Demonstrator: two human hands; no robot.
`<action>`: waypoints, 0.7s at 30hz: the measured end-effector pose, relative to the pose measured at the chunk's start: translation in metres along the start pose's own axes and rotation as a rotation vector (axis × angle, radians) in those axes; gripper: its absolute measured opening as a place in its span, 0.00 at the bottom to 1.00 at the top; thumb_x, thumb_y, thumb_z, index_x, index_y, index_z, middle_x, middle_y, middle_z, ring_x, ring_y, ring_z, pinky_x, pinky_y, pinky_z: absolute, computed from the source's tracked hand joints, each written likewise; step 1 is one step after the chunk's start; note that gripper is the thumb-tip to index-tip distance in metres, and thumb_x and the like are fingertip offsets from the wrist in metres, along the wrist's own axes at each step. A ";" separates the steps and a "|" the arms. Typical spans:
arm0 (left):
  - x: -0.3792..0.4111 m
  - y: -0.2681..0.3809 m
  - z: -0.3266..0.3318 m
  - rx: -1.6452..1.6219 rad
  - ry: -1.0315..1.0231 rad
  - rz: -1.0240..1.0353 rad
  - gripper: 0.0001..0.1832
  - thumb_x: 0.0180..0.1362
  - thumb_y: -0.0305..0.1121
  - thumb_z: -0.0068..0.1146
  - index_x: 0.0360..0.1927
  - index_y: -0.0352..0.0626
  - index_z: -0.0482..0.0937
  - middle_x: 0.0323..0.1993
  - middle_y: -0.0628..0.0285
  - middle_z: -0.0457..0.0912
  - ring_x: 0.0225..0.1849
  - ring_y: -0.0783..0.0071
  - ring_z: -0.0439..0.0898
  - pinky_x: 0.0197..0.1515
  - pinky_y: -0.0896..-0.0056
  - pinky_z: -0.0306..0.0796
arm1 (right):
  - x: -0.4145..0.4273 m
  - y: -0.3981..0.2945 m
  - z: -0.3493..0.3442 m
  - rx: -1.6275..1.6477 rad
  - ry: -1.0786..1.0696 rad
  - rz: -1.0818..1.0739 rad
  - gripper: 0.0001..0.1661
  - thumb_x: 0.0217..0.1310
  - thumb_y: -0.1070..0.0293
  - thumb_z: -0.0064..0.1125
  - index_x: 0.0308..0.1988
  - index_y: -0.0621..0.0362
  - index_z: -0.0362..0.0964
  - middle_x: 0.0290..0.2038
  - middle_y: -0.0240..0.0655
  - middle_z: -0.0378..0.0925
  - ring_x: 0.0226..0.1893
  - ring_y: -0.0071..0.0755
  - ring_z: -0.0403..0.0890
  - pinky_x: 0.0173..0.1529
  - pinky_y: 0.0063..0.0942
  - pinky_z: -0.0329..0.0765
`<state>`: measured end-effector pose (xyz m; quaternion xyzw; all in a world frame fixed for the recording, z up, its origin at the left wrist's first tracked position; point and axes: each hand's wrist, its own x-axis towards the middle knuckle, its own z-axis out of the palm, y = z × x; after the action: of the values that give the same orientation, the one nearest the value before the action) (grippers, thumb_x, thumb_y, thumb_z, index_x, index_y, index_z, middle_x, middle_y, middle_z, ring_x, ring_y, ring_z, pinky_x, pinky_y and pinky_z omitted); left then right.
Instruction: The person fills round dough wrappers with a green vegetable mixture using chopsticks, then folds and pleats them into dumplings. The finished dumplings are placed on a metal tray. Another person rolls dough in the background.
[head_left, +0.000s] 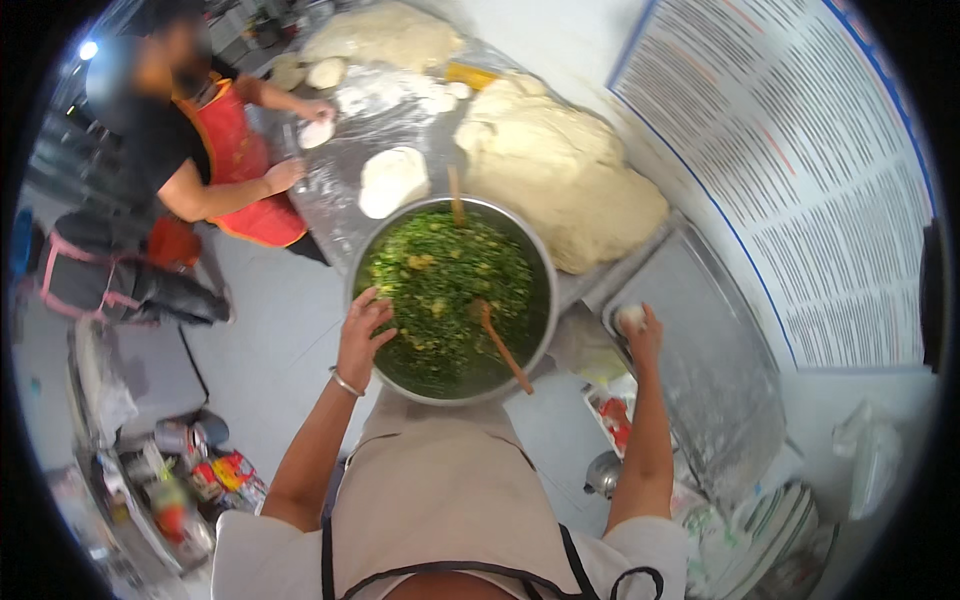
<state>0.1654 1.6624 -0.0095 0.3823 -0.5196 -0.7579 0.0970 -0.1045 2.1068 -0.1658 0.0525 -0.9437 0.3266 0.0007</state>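
A large steel bowl (551, 307) of chopped greens with yellow bits (450, 277) stands before me at the table's edge. Over its left rim, my left hand (364, 334) has its fingers apart and holds nothing. My right hand (645, 330) is out to the right, its fingers around a small white piece, apparently dough (630, 318), at the near left corner of a metal tray (712, 352). One wooden spoon (504, 345) lies in the greens with its handle over the near rim. Another wooden handle (455, 196) sticks out over the far rim.
A large dough mass (555, 165) lies beyond the bowl on the plastic-covered table (330, 202), beside a flattened dough piece (394, 181). At the left, a co-worker in a red apron (251, 180) handles a dough round (317, 133). A metal kettle (603, 474) stands low at the right.
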 end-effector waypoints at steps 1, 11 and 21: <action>0.005 -0.001 -0.009 -0.008 0.033 0.003 0.28 0.66 0.43 0.48 0.67 0.46 0.60 0.59 0.57 0.70 0.59 0.66 0.70 0.58 0.58 0.69 | -0.002 0.000 -0.003 -0.190 0.008 -0.192 0.40 0.52 0.54 0.66 0.61 0.61 0.64 0.48 0.51 0.73 0.47 0.51 0.75 0.52 0.42 0.73; 0.151 0.031 -0.088 0.107 0.270 0.263 0.23 0.62 0.41 0.56 0.59 0.44 0.72 0.46 0.63 0.79 0.43 0.74 0.77 0.45 0.68 0.74 | -0.009 -0.026 0.000 -0.485 0.053 -0.087 0.38 0.53 0.55 0.64 0.60 0.62 0.64 0.49 0.52 0.73 0.49 0.58 0.73 0.54 0.46 0.70; 0.417 0.016 -0.107 0.963 0.321 0.201 0.26 0.50 0.48 0.63 0.48 0.42 0.80 0.45 0.50 0.83 0.45 0.53 0.82 0.49 0.57 0.75 | -0.149 -0.199 -0.006 0.016 -0.539 0.114 0.43 0.55 0.73 0.63 0.68 0.51 0.55 0.34 0.40 0.77 0.30 0.33 0.78 0.34 0.31 0.76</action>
<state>-0.0529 1.3527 -0.2133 0.4431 -0.8224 -0.3516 0.0609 0.0632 1.9701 -0.0439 0.0844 -0.9085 0.3080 -0.2695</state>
